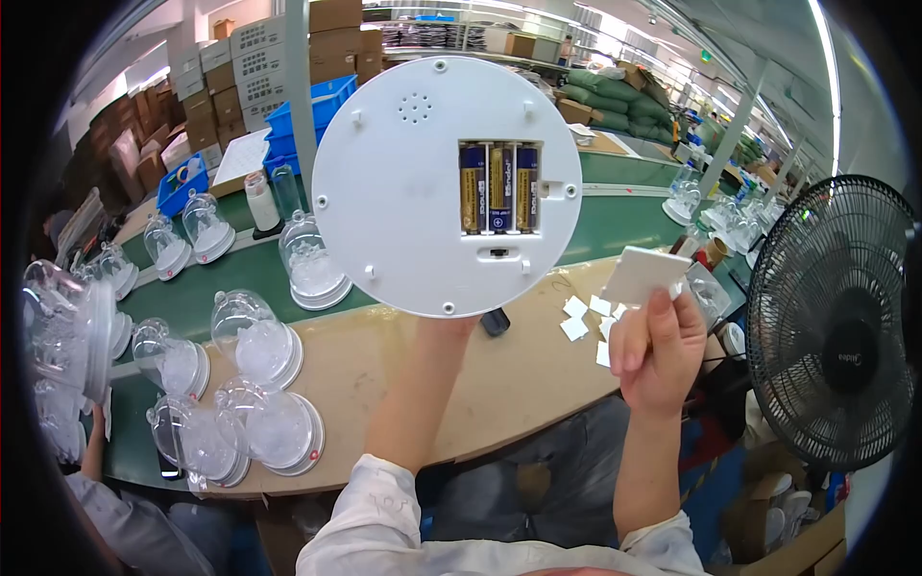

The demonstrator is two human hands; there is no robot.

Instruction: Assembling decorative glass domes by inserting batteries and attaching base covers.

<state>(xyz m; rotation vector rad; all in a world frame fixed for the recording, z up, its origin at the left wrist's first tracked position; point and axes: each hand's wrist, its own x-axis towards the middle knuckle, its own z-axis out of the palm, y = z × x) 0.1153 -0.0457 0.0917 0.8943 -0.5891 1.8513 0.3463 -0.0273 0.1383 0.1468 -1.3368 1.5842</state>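
Observation:
My left hand (448, 327) holds up a round white base (394, 206) with its underside turned toward me. The fingers are hidden behind it; only the heel of the hand and the wrist show. Three dark blue and gold batteries (499, 187) lie side by side in its uncovered battery compartment, above a small black switch (498, 253). To the right of the base, my right hand (659, 348) pinches a square white battery cover (639, 276) between thumb and fingers, apart from the base. Several more white covers (574, 329) lie loose on the tabletop below.
Clear domes on white bases (259, 341) crowd the bench's left side. A black fan (840, 322) stands close on the right. A brown work surface (519, 370) borders a green belt (615, 226). Another person's sleeve (115, 523) shows at lower left. Blue bins (322, 101) stand behind.

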